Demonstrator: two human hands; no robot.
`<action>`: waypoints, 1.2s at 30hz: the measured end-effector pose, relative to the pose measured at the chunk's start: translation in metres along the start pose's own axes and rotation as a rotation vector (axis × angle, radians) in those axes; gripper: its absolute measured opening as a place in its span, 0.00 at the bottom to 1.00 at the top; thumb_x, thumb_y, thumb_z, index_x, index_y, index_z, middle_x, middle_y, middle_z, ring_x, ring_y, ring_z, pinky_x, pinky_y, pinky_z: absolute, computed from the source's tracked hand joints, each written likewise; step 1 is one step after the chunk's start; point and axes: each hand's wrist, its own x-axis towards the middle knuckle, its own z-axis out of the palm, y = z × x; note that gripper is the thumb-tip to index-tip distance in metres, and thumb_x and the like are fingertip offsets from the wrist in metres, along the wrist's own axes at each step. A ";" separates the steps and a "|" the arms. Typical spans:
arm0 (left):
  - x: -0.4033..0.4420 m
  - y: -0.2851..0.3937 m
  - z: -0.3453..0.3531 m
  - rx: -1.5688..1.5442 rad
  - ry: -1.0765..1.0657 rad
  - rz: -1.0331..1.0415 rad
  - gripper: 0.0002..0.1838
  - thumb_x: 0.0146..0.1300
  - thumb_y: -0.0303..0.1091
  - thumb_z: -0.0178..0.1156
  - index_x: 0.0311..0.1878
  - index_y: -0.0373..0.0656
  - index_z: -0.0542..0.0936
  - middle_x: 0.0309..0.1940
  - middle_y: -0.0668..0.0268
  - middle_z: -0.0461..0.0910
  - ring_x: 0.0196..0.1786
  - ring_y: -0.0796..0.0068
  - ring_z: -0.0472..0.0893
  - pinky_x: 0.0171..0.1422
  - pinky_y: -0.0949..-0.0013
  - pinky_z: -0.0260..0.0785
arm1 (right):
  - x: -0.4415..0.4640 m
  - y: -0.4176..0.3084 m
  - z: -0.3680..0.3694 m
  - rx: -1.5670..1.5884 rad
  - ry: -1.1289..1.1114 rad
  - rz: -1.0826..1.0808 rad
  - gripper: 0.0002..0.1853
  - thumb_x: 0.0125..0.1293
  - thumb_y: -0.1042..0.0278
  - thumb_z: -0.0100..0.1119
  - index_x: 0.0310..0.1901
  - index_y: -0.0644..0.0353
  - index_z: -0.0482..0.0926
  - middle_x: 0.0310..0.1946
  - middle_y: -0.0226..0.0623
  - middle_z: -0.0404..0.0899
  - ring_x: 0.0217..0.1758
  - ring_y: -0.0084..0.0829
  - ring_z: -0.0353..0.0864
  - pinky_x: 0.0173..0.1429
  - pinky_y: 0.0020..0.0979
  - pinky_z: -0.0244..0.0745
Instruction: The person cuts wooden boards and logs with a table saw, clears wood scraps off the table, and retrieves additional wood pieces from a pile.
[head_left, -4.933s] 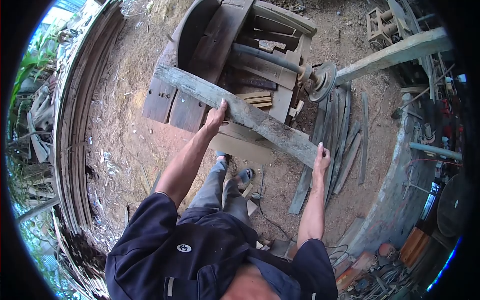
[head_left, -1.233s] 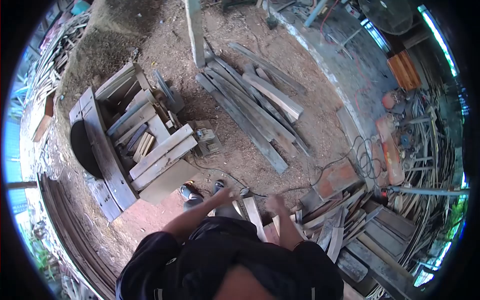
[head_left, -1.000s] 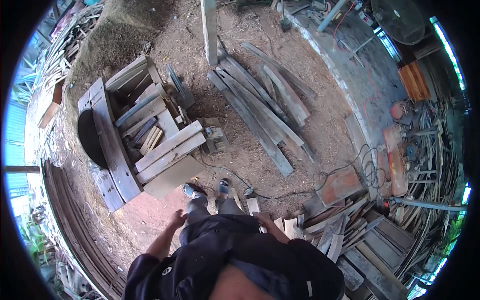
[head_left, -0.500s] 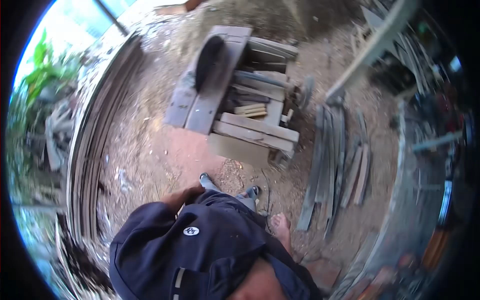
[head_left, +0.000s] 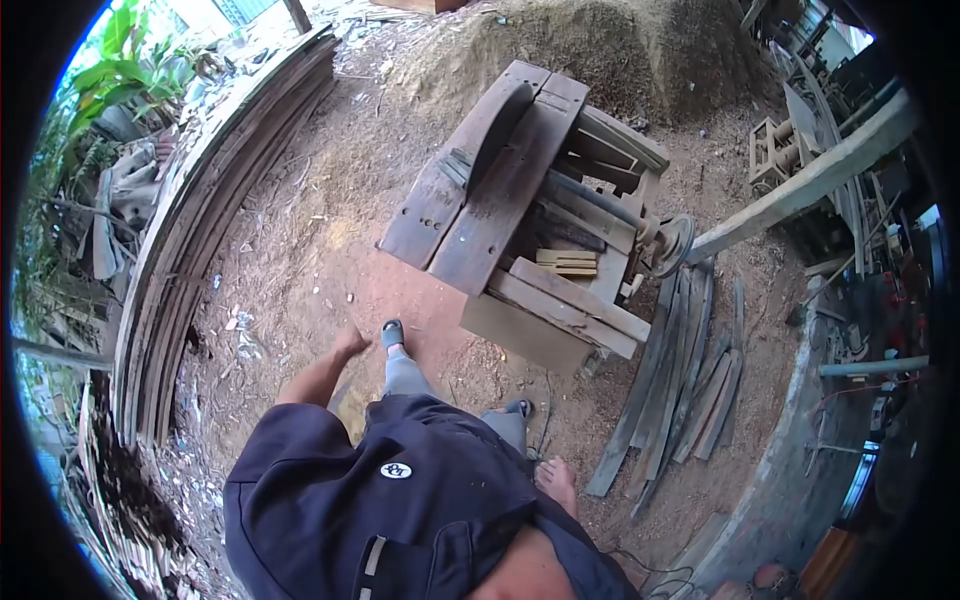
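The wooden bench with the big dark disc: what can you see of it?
The bench stands on dirt ground, its top of dark, worn boards with several small holes. The dark disc rises from the top. Alongside, an open frame carries a round shaft leading to a wheel, and short pale sticks lie inside. The left hand and right hand are clear of it.

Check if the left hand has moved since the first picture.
Yes: left and back, judged against the wooden bench. The left hand was over its near edge; now it is clear, left of the bench.
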 end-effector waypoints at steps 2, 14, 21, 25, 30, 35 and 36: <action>0.081 -0.014 -0.027 -0.084 0.091 0.126 0.51 0.51 0.52 0.73 0.68 0.28 0.61 0.65 0.37 0.68 0.67 0.42 0.69 0.71 0.53 0.64 | -0.010 0.000 0.021 0.048 0.099 -0.039 0.30 0.72 0.48 0.50 0.63 0.67 0.68 0.53 0.49 0.79 0.51 0.42 0.82 0.55 0.42 0.78; 0.320 0.229 -0.283 0.253 0.255 1.185 0.71 0.32 0.53 0.82 0.74 0.29 0.50 0.74 0.43 0.53 0.78 0.45 0.51 0.79 0.52 0.50 | -0.118 0.105 0.291 0.151 0.328 0.042 0.20 0.72 0.54 0.50 0.55 0.62 0.73 0.44 0.48 0.82 0.46 0.46 0.84 0.49 0.45 0.80; 0.355 0.298 -0.259 0.384 0.068 1.400 0.75 0.27 0.54 0.83 0.74 0.26 0.48 0.74 0.42 0.53 0.78 0.44 0.51 0.81 0.53 0.46 | -0.170 0.170 0.345 -0.755 0.406 -0.199 0.14 0.68 0.58 0.53 0.48 0.58 0.78 0.37 0.45 0.83 0.39 0.45 0.83 0.43 0.43 0.77; 0.358 0.310 -0.250 0.408 0.024 1.430 0.72 0.29 0.51 0.83 0.74 0.27 0.50 0.74 0.44 0.54 0.78 0.46 0.52 0.80 0.53 0.49 | -0.200 0.134 0.392 0.041 0.468 -0.032 0.14 0.68 0.57 0.53 0.45 0.58 0.77 0.34 0.39 0.81 0.35 0.37 0.81 0.39 0.37 0.76; 0.367 0.313 -0.246 0.307 0.085 1.507 0.44 0.45 0.35 0.70 0.67 0.37 0.62 0.65 0.52 0.66 0.70 0.52 0.65 0.70 0.56 0.66 | -0.203 0.115 0.422 0.077 0.433 -0.027 0.14 0.67 0.55 0.54 0.43 0.59 0.77 0.33 0.34 0.80 0.32 0.32 0.80 0.37 0.33 0.75; 0.367 0.314 -0.244 0.304 0.137 1.489 0.38 0.48 0.32 0.65 0.65 0.36 0.64 0.61 0.52 0.68 0.65 0.50 0.68 0.67 0.56 0.69 | -0.183 0.124 0.424 0.250 0.404 0.025 0.15 0.67 0.56 0.55 0.43 0.61 0.77 0.33 0.34 0.80 0.33 0.30 0.81 0.39 0.33 0.77; 0.369 0.313 -0.242 0.302 0.138 1.492 0.38 0.48 0.32 0.65 0.65 0.36 0.64 0.61 0.52 0.68 0.65 0.50 0.68 0.67 0.56 0.69 | -0.186 0.117 0.429 0.234 0.438 0.063 0.16 0.67 0.56 0.55 0.43 0.62 0.77 0.33 0.34 0.80 0.33 0.30 0.81 0.39 0.33 0.77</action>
